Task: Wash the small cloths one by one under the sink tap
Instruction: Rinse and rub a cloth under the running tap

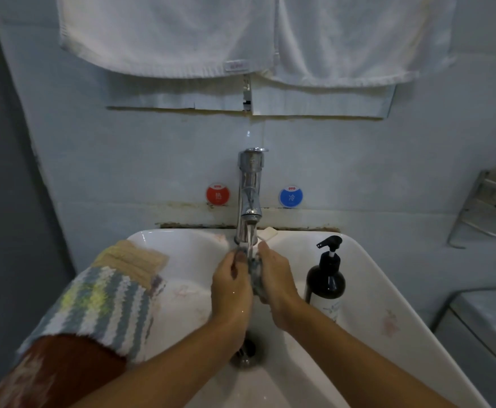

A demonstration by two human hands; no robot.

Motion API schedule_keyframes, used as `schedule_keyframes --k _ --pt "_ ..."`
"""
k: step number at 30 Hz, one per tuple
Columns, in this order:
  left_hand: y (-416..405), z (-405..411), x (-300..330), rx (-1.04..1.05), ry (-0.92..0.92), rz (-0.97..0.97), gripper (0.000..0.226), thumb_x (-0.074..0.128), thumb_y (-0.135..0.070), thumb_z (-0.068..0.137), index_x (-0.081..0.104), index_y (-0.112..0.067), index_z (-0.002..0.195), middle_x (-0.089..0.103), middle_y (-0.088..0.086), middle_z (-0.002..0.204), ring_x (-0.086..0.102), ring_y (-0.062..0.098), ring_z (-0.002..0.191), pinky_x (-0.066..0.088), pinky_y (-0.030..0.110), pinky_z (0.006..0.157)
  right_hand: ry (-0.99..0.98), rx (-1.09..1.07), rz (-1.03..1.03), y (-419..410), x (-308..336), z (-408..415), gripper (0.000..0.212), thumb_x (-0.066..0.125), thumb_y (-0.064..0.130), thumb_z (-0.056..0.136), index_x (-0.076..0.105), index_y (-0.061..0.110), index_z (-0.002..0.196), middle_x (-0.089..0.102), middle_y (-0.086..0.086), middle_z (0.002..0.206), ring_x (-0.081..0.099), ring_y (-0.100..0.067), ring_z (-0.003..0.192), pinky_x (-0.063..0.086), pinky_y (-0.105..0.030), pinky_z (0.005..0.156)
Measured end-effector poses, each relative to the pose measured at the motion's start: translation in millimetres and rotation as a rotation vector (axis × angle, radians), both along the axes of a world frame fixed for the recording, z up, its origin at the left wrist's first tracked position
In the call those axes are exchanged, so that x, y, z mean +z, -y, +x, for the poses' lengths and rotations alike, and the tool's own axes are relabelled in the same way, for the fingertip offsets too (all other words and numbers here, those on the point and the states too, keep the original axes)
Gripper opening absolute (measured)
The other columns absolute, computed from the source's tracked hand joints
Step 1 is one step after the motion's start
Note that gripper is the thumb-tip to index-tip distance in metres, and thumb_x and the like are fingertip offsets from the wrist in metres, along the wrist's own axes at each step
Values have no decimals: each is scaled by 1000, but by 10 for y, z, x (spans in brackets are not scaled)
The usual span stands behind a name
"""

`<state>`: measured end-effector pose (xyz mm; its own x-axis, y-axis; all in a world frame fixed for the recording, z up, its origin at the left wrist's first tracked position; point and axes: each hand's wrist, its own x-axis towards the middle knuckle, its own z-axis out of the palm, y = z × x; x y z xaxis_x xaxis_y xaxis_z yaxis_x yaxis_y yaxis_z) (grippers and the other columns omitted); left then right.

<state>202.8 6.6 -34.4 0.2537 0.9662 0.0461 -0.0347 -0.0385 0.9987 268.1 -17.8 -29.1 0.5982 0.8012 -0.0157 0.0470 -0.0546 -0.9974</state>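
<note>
A small grey-blue cloth [255, 267] is bunched between my left hand [230, 282] and my right hand [276, 278], directly under the chrome tap [249, 195]. Water runs from the spout onto the cloth. Both hands are closed on it above the white sink [367, 275]. On the sink's left rim lie other small cloths: a tan one [132, 260], a striped blue, white and yellow one [105, 307] and a red-brown one [58, 369]. Most of the held cloth is hidden by my fingers.
A black pump bottle [326, 278] stands on the sink's right side, close to my right hand. The drain [245, 350] sits below my wrists. White towels [241, 33] hang above. A metal rack [488, 213] is on the right wall. A small soap piece [269, 233] lies behind the tap.
</note>
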Motion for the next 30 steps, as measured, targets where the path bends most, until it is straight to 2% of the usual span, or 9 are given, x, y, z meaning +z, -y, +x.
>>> schedule_keyframes --k 2,5,9,13,16,19,23,27,30 --pt "-5 24 -16 17 -10 55 28 34 -41 103 57 -27 97 64 2 90 64 17 85 50 29 66 67 64 -28 -8 7 -40 45 32 45 107 64 15 96 67 -3 81 60 -2 56 46 -16 48" --pt "-35 5 -23 70 -67 178 26 35 -39 103 52 -24 91 61 0 80 64 16 81 47 26 63 102 83 -52 -51 12 -138 51 35 54 104 69 19 92 74 -4 86 70 -15 80 58 -32 73" --pt "-95 -32 -7 105 -142 207 27 38 -28 104 53 -19 83 59 0 74 60 11 70 45 20 57 102 -15 -61 -77 14 -172 40 42 41 105 68 16 89 73 -5 85 68 -17 79 57 -32 70" --pt "-110 -27 41 99 -195 180 31 39 -20 103 53 -14 76 54 1 69 53 17 67 36 21 52 202 -95 -107 -104 -5 -182 39 41 27 106 67 13 81 70 -9 80 69 -23 79 59 -45 80" --pt "-109 -31 28 77 -226 153 30 38 -21 103 53 -15 77 55 2 72 53 18 70 37 25 56 143 -86 -92 -89 -15 -153 38 41 27 106 69 8 86 71 -12 82 67 -22 76 57 -39 70" --pt "-132 -30 -25 78 -224 139 27 37 -24 102 54 -12 84 58 6 76 57 25 76 48 38 71 98 -29 -101 -38 -14 -179 39 40 30 106 67 14 84 63 -2 69 55 -11 60 41 -24 54" --pt "-183 -62 2 130 -142 134 20 34 -27 104 48 -15 96 58 6 78 61 25 74 57 45 71 -129 118 -95 30 91 -226 35 38 35 104 63 19 87 53 3 61 41 -8 50 31 -22 48" --pt "-253 -84 13 202 -66 86 26 36 -25 103 51 -11 86 57 8 77 60 31 78 54 51 76 -236 99 41 30 68 -202 21 56 32 99 60 14 107 67 -5 85 59 -14 67 44 -24 55" --pt "-164 -61 -9 141 -61 172 28 35 -23 104 48 -11 83 53 6 72 56 24 70 51 42 67 -60 22 123 -13 -7 -183 22 49 36 103 59 17 103 69 -7 97 65 -15 81 54 -25 65"
